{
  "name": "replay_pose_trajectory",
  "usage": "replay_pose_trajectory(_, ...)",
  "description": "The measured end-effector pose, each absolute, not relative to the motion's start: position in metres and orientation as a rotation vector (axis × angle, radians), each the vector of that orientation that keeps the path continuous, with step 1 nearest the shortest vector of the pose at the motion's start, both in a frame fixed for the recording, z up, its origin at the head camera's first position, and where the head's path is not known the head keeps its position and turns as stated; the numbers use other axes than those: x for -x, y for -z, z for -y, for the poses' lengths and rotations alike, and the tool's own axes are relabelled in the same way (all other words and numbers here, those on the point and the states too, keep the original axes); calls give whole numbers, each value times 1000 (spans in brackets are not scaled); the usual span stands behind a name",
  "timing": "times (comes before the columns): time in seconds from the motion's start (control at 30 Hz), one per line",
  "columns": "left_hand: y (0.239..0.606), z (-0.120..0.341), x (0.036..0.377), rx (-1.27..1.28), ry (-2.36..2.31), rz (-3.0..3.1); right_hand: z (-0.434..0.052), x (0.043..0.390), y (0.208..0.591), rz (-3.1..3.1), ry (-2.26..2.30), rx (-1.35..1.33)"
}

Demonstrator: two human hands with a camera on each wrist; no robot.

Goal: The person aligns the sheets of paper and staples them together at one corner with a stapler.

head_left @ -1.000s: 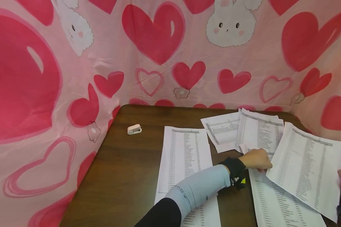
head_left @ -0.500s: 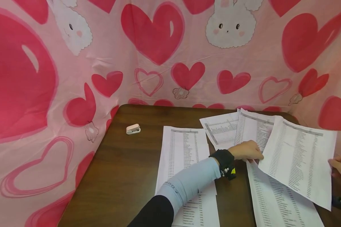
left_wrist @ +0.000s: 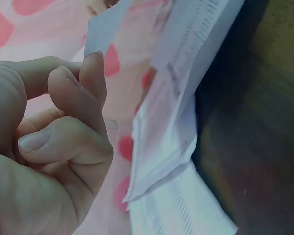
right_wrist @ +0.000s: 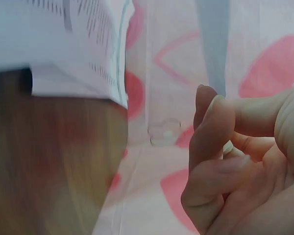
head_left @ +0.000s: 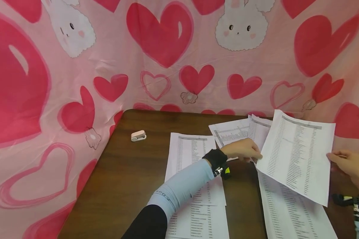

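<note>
Holding a printed sheet [head_left: 296,156] up off the table [head_left: 128,176], the person is pinching it from both sides: the left hand [head_left: 242,150] is gripping the sheet's lower left corner, with thumb and forefinger pressed together on the paper's edge in the left wrist view [left_wrist: 105,29], while the right hand [head_left: 348,166] is pinching the right edge between thumb and fingertips, the thin edge showing just above them in the right wrist view [right_wrist: 213,44]. The sheet is spanning the gap between the two hands, raised and tilted, its long axis running from the header bar at the far top, above both hands, down to the near bottom edge; the header end is pointing away from the person and leaning a little to the right, with the printed face turned toward the camera. Under the sheet and below the right hand, a long page [head_left: 290,212] is lying flat. Just beyond the left hand's knuckles, two more pages [head_left: 236,131] are overlapping each other. Beneath the left sleeve [head_left: 182,184], another page [head_left: 188,152] is lying lengthwise. Well off to the left hand's far left, a small stapler [head_left: 138,135] is sitting apart from the papers. A heart cloth [head_left: 161,36] is hanging behind everything.
</note>
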State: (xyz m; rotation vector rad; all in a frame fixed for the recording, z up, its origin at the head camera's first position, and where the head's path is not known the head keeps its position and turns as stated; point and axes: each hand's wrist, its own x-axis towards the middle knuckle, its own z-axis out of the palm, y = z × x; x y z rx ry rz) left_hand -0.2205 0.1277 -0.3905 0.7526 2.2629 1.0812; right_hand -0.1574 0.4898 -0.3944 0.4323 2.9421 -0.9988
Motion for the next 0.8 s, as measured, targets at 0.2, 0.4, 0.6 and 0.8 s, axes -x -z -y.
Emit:
replay_pose_trajectory(0.2,380,-102,226,-787,-1114,-2256,-468,169,394,-2992,954,-352)
replay_pose_trajectory(0.4,373,-79,228,-821,-1120,-2297,-448,182,383,-2998,940,-265)
replay_pose_trajectory(0.6,371,-55,229,-795,-1213,-2255,-423,192,373,-2993,965,-173)
replay_pose_trajectory(0.8,370,-36,228,-826,-1236,-2225,-400,200,369,-2998,1021,-141)
